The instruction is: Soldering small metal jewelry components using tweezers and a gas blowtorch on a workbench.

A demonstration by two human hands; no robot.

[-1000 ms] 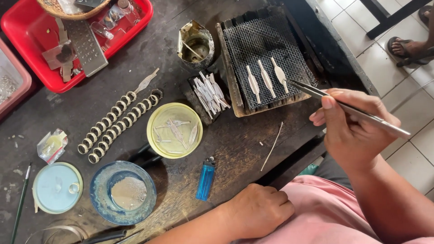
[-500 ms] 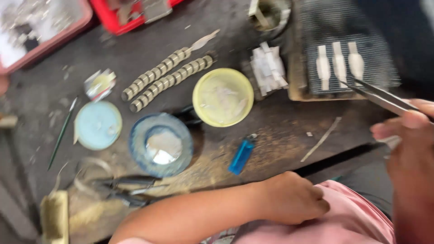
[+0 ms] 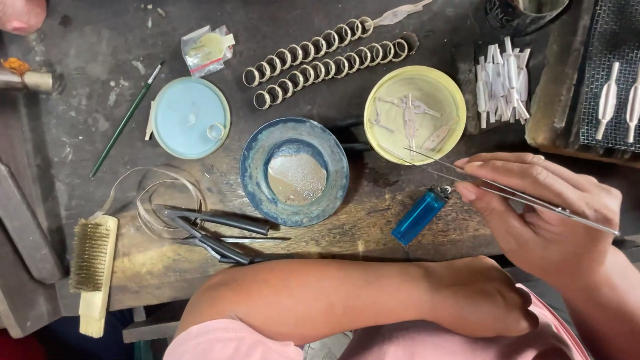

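Note:
My right hand (image 3: 543, 213) grips long metal tweezers (image 3: 467, 177); their tips reach the near rim of a yellow lid (image 3: 415, 113) that holds several small silver pieces. My left hand (image 3: 477, 297) is closed into a loose fist and rests on my pink-clad lap below the bench edge, holding nothing I can see. A blue lighter (image 3: 418, 215) lies just left of my right thumb. A blue dish (image 3: 295, 171) with pale paste sits left of the yellow lid.
A pale blue lid (image 3: 189, 117), two rows of metal rings (image 3: 320, 60), a thin brush (image 3: 127, 120), a plastic packet (image 3: 207, 48), shears (image 3: 213, 230), a wire brush (image 3: 93, 270), a coiled metal strip (image 3: 160, 197), white strips (image 3: 501, 83) and a mesh tray (image 3: 610, 80) lie on the dark bench.
The view swung left and closer to the bench. My right hand brought the tweezers from the mesh tray down-left to the yellow lid's rim. My left hand stayed on my lap.

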